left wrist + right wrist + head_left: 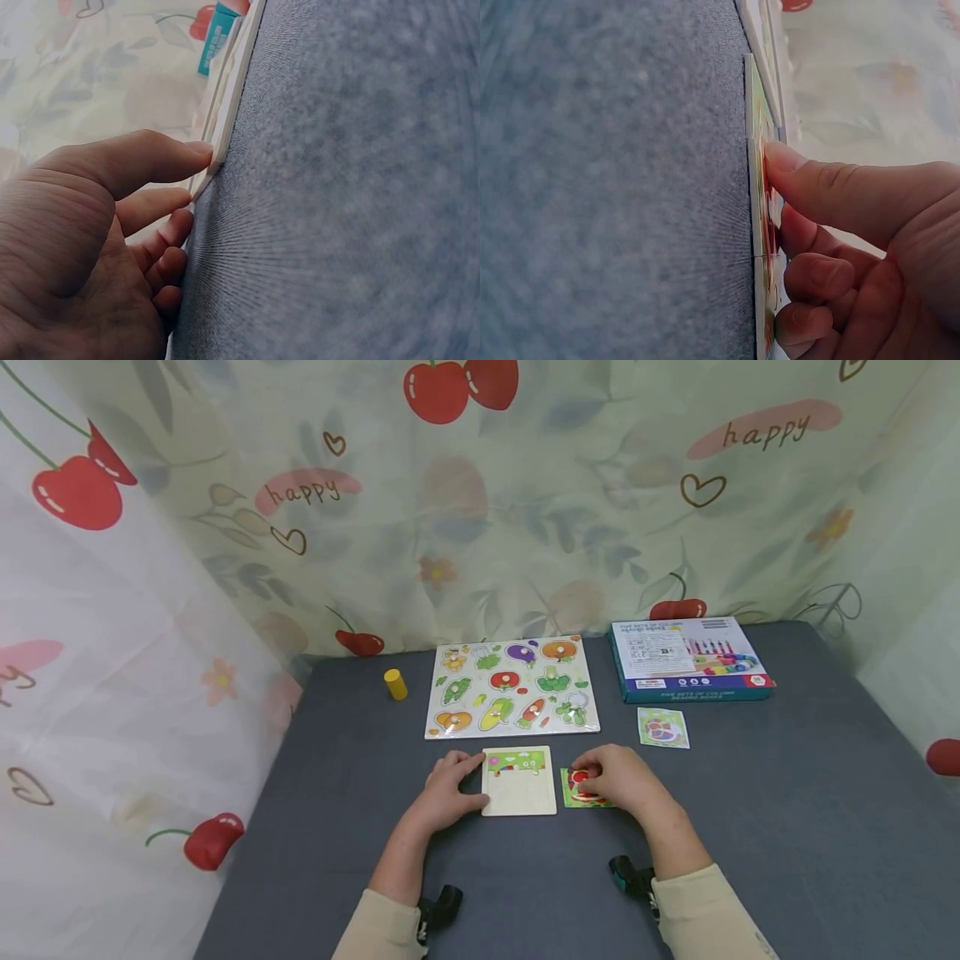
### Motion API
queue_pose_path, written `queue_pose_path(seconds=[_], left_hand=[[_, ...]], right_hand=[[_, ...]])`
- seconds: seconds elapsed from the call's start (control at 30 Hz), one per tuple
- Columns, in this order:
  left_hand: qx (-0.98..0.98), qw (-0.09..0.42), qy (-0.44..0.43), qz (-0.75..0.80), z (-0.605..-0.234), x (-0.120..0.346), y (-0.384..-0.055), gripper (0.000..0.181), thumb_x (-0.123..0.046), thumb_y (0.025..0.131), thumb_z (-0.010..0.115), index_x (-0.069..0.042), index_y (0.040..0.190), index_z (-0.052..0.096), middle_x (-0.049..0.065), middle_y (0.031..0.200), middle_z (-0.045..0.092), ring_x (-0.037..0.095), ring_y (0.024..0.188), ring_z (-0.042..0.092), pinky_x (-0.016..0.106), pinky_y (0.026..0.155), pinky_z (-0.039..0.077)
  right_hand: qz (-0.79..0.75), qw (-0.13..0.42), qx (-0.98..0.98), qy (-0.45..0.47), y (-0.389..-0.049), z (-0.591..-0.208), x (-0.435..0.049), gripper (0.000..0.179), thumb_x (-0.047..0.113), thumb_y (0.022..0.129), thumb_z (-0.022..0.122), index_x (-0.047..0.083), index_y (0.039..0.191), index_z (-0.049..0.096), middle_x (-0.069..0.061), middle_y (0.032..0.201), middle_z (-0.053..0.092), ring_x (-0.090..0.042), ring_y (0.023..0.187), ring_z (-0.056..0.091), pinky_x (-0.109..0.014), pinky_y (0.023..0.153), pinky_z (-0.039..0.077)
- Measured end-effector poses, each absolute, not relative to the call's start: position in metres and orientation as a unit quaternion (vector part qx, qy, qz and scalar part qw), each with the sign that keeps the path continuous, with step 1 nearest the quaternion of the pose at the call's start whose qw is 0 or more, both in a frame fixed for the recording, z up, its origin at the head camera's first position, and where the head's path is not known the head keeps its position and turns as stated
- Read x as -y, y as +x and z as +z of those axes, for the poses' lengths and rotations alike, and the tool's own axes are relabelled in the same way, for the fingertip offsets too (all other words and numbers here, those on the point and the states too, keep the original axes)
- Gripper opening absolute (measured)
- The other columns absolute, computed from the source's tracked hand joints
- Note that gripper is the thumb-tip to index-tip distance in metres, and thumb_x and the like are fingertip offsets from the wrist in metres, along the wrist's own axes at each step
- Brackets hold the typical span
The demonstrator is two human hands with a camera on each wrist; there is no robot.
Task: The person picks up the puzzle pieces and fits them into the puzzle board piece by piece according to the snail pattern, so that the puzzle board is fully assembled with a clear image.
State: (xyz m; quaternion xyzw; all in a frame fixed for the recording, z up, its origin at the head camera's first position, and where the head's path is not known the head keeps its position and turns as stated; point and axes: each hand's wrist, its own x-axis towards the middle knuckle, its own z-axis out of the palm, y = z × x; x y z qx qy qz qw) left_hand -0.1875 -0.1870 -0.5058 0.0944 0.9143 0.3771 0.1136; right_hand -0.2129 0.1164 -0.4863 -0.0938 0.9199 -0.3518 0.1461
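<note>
A square wooden puzzle tray (pixel 519 793) lies flat on the table, a green printed strip piece (pixel 517 762) filling its top and bare wood below. My left hand (pixel 447 793) touches the tray's left edge, with thumb and forefinger spread along it. In the left wrist view the thumb meets the tray's rim (pixel 222 146). To the right of the tray, red and green puzzle pieces (pixel 572 795) lie side by side. My right hand (pixel 622 779) rests its thumb and fingertips on them, partly covering them. In the right wrist view these pieces (pixel 763 187) lie flat, with seams between them.
Behind the tray lies a vegetable puzzle board (pixel 513 689). A boxed set (pixel 692 660) stands at the back right, with a small picture card (pixel 663 728) in front of it. A yellow cylinder (pixel 395 684) stands at the back left. Printed curtains (pixel 517 527) hang behind the table.
</note>
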Motion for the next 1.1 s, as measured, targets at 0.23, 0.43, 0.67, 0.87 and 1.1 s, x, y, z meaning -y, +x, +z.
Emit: queue_pose_path(seconds=[0.23, 0.43, 0.67, 0.87, 1.1], left_hand=[[-0.915, 0.116, 0.093, 0.375, -0.5070, 0.1870, -0.1876, 0.071, -0.022, 0.091, 0.079, -0.011, 0.154, 0.048, 0.007, 0.128, 0.047, 0.025, 0.110, 0.039, 0.047, 0.090, 0.035], [-0.915, 0.114, 0.094, 0.375, -0.5074, 0.1869, -0.1885, 0.071, -0.022, 0.091, 0.079, -0.012, 0.154, 0.049, 0.007, 0.127, 0.047, 0.025, 0.110, 0.040, 0.047, 0.090, 0.034], [-0.913, 0.112, 0.098, 0.379, -0.5072, 0.1869, -0.1888, 0.071, -0.022, 0.090, 0.079, -0.011, 0.154, 0.049, 0.007, 0.126, 0.047, 0.025, 0.110, 0.039, 0.047, 0.090, 0.034], [-0.915, 0.112, 0.095, 0.375, -0.5085, 0.1867, -0.1893, 0.071, -0.022, 0.090, 0.079, -0.012, 0.154, 0.049, 0.006, 0.126, 0.047, 0.025, 0.109, 0.039, 0.046, 0.090, 0.034], [-0.916, 0.112, 0.094, 0.375, -0.5086, 0.1866, -0.1883, 0.070, -0.021, 0.090, 0.079, -0.012, 0.154, 0.049, 0.006, 0.125, 0.047, 0.025, 0.109, 0.040, 0.046, 0.089, 0.034]], right_hand=[[-0.365, 0.128, -0.917, -0.102, -0.2114, -0.4881, -0.1171, 0.021, 0.008, 0.085, 0.082, 0.008, 0.104, 0.074, -0.004, 0.079, 0.054, -0.020, 0.075, 0.050, -0.037, 0.070, 0.040], [-0.364, 0.114, -0.918, -0.109, -0.2104, -0.4865, -0.1164, 0.020, 0.005, 0.083, 0.082, 0.010, 0.100, 0.072, -0.003, 0.087, 0.059, -0.021, 0.083, 0.054, -0.040, 0.078, 0.045], [-0.366, 0.110, -0.919, -0.100, -0.2090, -0.4861, -0.1147, 0.021, 0.003, 0.082, 0.082, 0.010, 0.100, 0.072, -0.002, 0.089, 0.063, -0.020, 0.084, 0.056, -0.040, 0.079, 0.048], [-0.360, 0.117, -0.921, -0.097, -0.2100, -0.4875, -0.1143, 0.022, 0.005, 0.083, 0.081, 0.008, 0.104, 0.075, -0.002, 0.091, 0.065, -0.020, 0.086, 0.057, -0.040, 0.081, 0.049], [-0.348, 0.122, -0.922, -0.115, -0.2118, -0.4878, -0.1155, 0.025, 0.008, 0.082, 0.082, 0.005, 0.106, 0.075, -0.001, 0.087, 0.063, -0.020, 0.081, 0.055, -0.038, 0.076, 0.047]])
